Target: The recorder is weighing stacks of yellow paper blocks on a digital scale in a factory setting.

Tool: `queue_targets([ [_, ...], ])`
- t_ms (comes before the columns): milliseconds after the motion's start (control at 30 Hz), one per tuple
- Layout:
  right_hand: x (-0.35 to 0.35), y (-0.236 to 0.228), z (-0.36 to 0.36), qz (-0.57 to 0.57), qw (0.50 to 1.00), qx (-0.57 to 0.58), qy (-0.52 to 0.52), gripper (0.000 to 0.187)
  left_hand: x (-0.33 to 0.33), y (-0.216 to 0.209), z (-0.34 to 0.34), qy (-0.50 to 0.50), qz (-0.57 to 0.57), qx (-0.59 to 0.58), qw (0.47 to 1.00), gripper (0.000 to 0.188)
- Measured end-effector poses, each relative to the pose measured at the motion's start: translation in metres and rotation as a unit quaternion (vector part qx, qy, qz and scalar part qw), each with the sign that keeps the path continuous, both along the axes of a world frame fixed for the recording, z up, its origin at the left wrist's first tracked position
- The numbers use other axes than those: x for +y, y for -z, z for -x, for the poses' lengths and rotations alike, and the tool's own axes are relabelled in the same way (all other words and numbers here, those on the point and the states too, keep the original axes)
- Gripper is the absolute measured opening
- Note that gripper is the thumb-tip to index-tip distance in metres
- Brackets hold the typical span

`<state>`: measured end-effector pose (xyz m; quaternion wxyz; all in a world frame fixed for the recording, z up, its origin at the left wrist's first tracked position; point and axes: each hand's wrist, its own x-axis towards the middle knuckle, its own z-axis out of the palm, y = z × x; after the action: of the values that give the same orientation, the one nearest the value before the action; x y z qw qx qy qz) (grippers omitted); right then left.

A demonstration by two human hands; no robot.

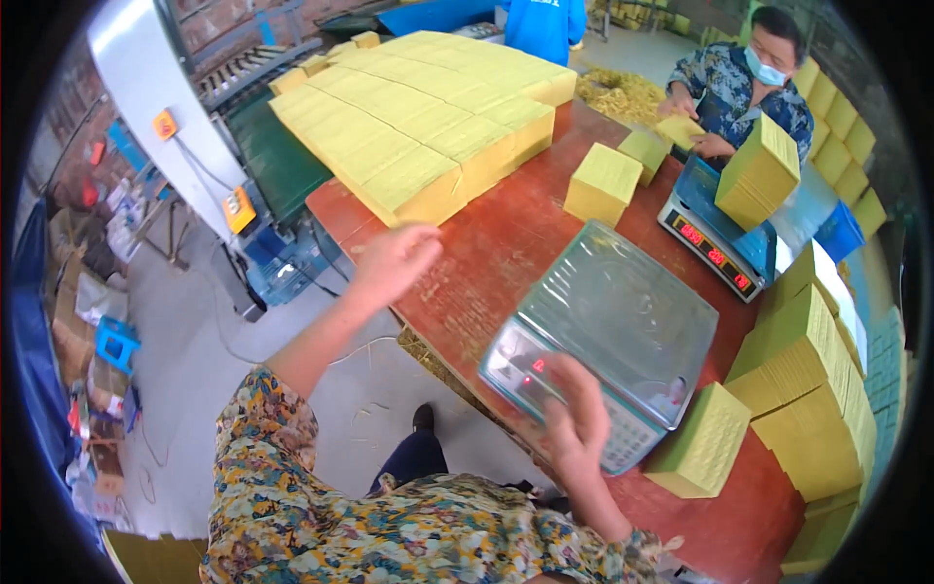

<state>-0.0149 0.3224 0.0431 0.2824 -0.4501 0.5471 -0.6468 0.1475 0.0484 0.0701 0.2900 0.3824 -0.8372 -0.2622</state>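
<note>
so, left hand (397, 261) apparently half spread, right hand (578, 414) loosely spread over scale (623, 311)

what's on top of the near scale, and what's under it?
No stack sits on the near scale. The right hand covers part of its front panel; contact unclear. Red table shows around it; anything directly underneath is hidden.
</note>
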Motion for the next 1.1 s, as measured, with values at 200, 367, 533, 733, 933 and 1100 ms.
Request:
queue_targets([
  [200, -0.191, 0.03, -0.08, -0.013, 1.0, -0.025, -0.002, 0.046, -0.196, 0.035, -0.011, 0.078, 0.239, 0.048, 0.967, 0.027],
  [367, -0.255, 0.052, -0.1, -0.052, 0.994, -0.085, 0.034, 0.041, -0.23, 0.064, 0.018, 0.136, 0.267, -0.164, 0.94, 0.05],
  [533, -0.24, 0.095, -0.141, -0.166, 0.937, -0.293, -0.097, 0.033, -0.212, 0.076, -0.005, 0.198, 0.246, -0.132, 0.94, 0.056],
  [733, -0.216, 0.166, -0.185, -0.142, 0.856, -0.49, -0.085, 0.045, -0.113, 0.04, -0.07, 0.274, 0.182, -0.164, 0.93, 0.059],
  [933, -0.2, 0.199, -0.192, -0.138, 0.782, -0.59, -0.146, 0.061, -0.082, 0.062, -0.124, 0.173, 0.173, -0.099, 0.965, 0.063],
  [1100, -0.211, 0.166, -0.175, -0.022, 0.774, -0.6, -0.201, 0.067, -0.07, 0.05, -0.111, 0.173, 0.176, -0.123, 0.961, 0.06],
])
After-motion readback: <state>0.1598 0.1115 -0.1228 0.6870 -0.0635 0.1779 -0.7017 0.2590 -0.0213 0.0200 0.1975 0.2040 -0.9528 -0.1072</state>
